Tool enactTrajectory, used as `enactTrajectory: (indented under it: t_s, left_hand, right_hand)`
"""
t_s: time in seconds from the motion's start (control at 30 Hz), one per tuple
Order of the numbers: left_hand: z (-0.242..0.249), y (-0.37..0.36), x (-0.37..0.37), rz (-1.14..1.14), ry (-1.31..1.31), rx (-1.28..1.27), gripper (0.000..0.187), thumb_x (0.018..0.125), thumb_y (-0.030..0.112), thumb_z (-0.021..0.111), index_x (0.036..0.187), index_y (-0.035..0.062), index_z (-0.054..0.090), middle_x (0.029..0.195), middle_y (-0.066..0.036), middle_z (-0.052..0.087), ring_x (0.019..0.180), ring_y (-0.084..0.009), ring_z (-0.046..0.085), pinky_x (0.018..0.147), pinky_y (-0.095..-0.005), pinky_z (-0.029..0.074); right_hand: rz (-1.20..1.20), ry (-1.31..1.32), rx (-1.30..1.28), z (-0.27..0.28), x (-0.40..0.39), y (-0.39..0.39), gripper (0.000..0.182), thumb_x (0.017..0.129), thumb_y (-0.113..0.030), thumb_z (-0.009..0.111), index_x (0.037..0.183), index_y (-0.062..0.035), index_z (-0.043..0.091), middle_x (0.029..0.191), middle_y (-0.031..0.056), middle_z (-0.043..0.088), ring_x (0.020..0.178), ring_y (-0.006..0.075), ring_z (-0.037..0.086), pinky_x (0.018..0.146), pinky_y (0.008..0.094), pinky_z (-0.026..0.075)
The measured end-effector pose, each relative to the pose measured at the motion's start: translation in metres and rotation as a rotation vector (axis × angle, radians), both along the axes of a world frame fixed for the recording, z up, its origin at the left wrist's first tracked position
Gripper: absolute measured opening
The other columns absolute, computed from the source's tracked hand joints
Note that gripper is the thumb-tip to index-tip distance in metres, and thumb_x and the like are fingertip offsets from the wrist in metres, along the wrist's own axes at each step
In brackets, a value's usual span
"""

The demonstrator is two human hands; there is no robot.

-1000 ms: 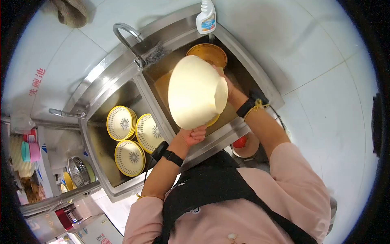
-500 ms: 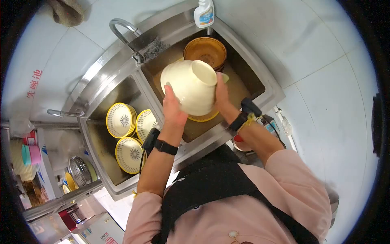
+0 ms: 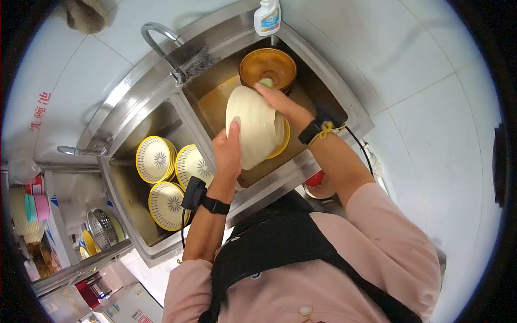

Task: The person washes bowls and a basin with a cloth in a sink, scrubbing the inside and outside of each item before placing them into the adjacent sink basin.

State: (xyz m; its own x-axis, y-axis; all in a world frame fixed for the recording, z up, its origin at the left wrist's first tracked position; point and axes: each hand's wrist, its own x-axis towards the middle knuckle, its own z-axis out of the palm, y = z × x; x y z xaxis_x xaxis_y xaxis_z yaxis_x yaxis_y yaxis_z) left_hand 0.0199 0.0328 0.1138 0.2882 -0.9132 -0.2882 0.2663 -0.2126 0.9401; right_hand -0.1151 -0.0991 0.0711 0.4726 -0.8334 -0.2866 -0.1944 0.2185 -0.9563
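A large cream bowl (image 3: 250, 126) is tilted on its side above the right sink basin. My left hand (image 3: 228, 153) grips its left side, thumb on the outer wall. My right hand (image 3: 288, 106) is at the bowl's upper right edge, closed on what looks like a pale green sponge (image 3: 266, 82), only part of which shows. Behind the bowl, a brown bowl (image 3: 267, 67) sits in the murky water, apparently stacked on another. A yellow-rimmed dish (image 3: 281, 142) peeks out from below the cream bowl.
In the left basin stand several stacks of yellow-rimmed patterned bowls (image 3: 156, 160). A faucet (image 3: 175, 70) rises at the back between the basins, and a second tap (image 3: 81, 151) is at the left. A spray bottle (image 3: 267, 19) stands on the back edge. Shelves (image 3: 72, 226) hold colanders and dishes.
The cream bowl has been turned, its base swinging from the upper right to the right side. My right hand has moved up and left along it with the green sponge.
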Motion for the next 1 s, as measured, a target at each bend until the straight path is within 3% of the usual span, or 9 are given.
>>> enactTrajectory:
  t_s: [0.03,0.17,0.33,0.53,0.67,0.7,0.83,0.97,1.0]
  left_hand:
    - [-0.006,0.000,0.003,0.020,0.055,-0.020,0.035,0.087,0.028,0.047,0.099,-0.0042,0.054,0.091,-0.008,0.058,0.080,-0.0144,0.055,0.069,-0.0280,0.045]
    - [0.006,-0.002,0.017,0.088,0.133,-0.090,0.041,0.087,0.033,0.044,0.104,-0.0040,0.051,0.097,-0.010,0.056,0.083,-0.0152,0.054,0.073,-0.0291,0.045]
    - [-0.003,-0.018,0.032,0.108,0.473,-0.290,0.045,0.088,0.033,0.042,0.114,-0.0038,0.040,0.113,-0.013,0.048,0.101,-0.0210,0.049,0.087,-0.0351,0.041]
    - [-0.017,-0.018,0.031,0.110,0.457,-0.247,0.040,0.087,0.032,0.045,0.106,-0.0030,0.047,0.106,-0.011,0.053,0.094,-0.0200,0.053,0.083,-0.0337,0.043]
    - [-0.018,-0.014,0.023,0.086,0.307,-0.138,0.038,0.086,0.032,0.046,0.103,-0.0025,0.049,0.100,-0.010,0.056,0.088,-0.0193,0.055,0.079,-0.0326,0.045]
    - [-0.024,-0.012,0.024,0.050,0.319,-0.124,0.038,0.086,0.032,0.047,0.104,-0.0027,0.049,0.099,-0.010,0.056,0.087,-0.0192,0.055,0.078,-0.0326,0.045]
    - [-0.017,-0.009,0.030,0.062,0.381,-0.098,0.042,0.086,0.034,0.046,0.108,-0.0026,0.047,0.102,-0.010,0.055,0.089,-0.0206,0.055,0.078,-0.0347,0.045]
    - [-0.007,-0.005,0.039,0.055,0.484,-0.108,0.049,0.086,0.038,0.044,0.114,-0.0011,0.042,0.108,-0.011,0.052,0.093,-0.0234,0.054,0.081,-0.0375,0.045]
    - [-0.007,-0.006,0.040,0.047,0.513,-0.140,0.050,0.085,0.039,0.044,0.116,-0.0005,0.041,0.109,-0.011,0.051,0.095,-0.0241,0.053,0.081,-0.0381,0.045]
  right_hand:
    - [-0.095,-0.316,0.250,-0.024,-0.007,-0.001,0.042,0.085,-0.038,0.040,0.110,-0.0058,0.049,0.099,0.0063,0.056,0.088,0.0204,0.054,0.077,0.0307,0.043]
    - [-0.300,-0.516,0.538,-0.053,-0.014,0.046,0.044,0.086,-0.039,0.039,0.112,-0.0038,0.047,0.101,0.0043,0.055,0.089,0.0176,0.053,0.079,0.0313,0.042]
    - [-0.611,0.033,0.210,-0.059,-0.024,0.057,0.045,0.084,-0.043,0.041,0.099,-0.0030,0.054,0.088,0.0078,0.057,0.080,0.0208,0.054,0.072,0.0291,0.042]
    - [-0.368,-0.066,-0.214,0.005,-0.030,0.035,0.025,0.086,-0.023,0.047,0.099,-0.0027,0.052,0.094,0.0044,0.055,0.085,0.0124,0.052,0.073,0.0262,0.042]
    - [-0.471,0.089,-0.489,0.035,-0.002,0.054,0.030,0.073,-0.014,0.056,0.099,-0.0021,0.047,0.092,0.0134,0.056,0.085,0.0225,0.055,0.076,0.0318,0.042]
    - [-0.437,0.101,-0.459,0.041,0.003,0.058,0.031,0.069,-0.005,0.054,0.100,-0.0033,0.046,0.093,0.0088,0.053,0.086,0.0166,0.051,0.078,0.0303,0.041]
    - [0.043,-0.137,-0.560,0.056,-0.005,0.071,0.031,0.064,0.003,0.048,0.094,-0.0053,0.048,0.095,0.0073,0.054,0.090,0.0181,0.051,0.080,0.0277,0.039]
    - [0.330,-0.051,-0.684,0.061,-0.026,0.072,0.028,0.061,0.005,0.051,0.087,-0.0061,0.049,0.091,0.0057,0.054,0.088,0.0187,0.051,0.077,0.0288,0.040]
    - [0.501,0.005,-0.909,0.061,-0.034,0.063,0.025,0.062,0.001,0.053,0.085,-0.0077,0.049,0.086,0.0058,0.053,0.084,0.0208,0.052,0.073,0.0321,0.041]
